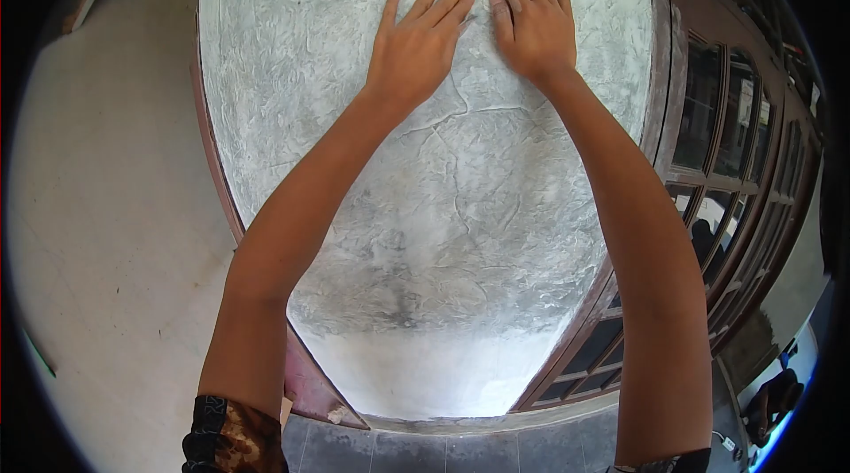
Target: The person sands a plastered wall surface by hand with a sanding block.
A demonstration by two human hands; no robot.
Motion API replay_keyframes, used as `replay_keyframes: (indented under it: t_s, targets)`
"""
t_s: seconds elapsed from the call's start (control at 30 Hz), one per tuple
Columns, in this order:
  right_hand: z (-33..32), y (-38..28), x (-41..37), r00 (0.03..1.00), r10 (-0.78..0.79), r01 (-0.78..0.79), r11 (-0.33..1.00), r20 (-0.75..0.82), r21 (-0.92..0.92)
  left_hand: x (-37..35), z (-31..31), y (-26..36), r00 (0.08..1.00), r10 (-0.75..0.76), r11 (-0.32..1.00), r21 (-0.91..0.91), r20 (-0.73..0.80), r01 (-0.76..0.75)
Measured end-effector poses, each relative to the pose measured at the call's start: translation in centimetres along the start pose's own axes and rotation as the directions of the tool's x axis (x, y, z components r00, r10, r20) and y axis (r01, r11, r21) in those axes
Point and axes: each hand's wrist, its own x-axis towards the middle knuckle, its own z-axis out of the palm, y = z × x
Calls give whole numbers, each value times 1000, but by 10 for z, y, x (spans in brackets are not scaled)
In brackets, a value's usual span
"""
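Both arms reach up to a rough, textured grey-white wall panel (425, 198) with raised creases and cracks. My left hand (416, 52) lies flat against its upper part, fingers spread and pointing up. Just to the right, my right hand (536, 30) also rests on the surface, its fingers apart and its thumb beside them. A small gap separates the two hands. Neither one holds anything. Below the hands, a crease runs down the middle of the panel, and its lower end is smoother and whiter.
A plain pale wall (115, 181) stands at the left. Brown wooden frames with glass panes (699, 105) line the right side. Grey floor tiles (407, 453) show at the bottom. A person (772, 402) is at the far lower right, near a white plug-like object (728, 444).
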Motion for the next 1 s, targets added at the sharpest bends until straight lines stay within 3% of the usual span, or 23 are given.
replay_keyframes:
  t_s: [0.07,0.17,0.27,0.3,0.37,0.47,0.57,0.73,1.0]
  targets:
    - [-2,0,0,1000,-21,21,1000,4,19,43,4,-21,995,9,998,69,-99,-2]
    - [0,0,0,999,-26,26,1000,-21,9,84,8,-38,994,-101,994,-52,-33,99]
    - [-1,1,-1,999,-26,27,998,-24,50,39,11,-15,991,-41,999,26,-125,45]
    - [-1,1,-1,999,-34,35,998,-20,55,15,6,-2,999,-37,998,45,-17,38]
    - [0,1,-1,999,-26,29,997,-41,66,-6,-1,2,1000,3,999,-33,22,-2]
    - [0,2,-1,999,-26,28,998,-36,57,37,5,-17,996,5,1000,13,-92,-4]
    - [-1,2,-2,999,-32,33,999,-32,36,72,4,-28,997,-71,993,-92,-28,68]
    - [1,2,-1,999,-31,32,999,-41,30,-4,-5,9,999,-26,1000,-9,33,27]
    - [-4,0,0,998,-31,35,998,-60,58,72,10,-27,994,-69,996,-57,-79,65]
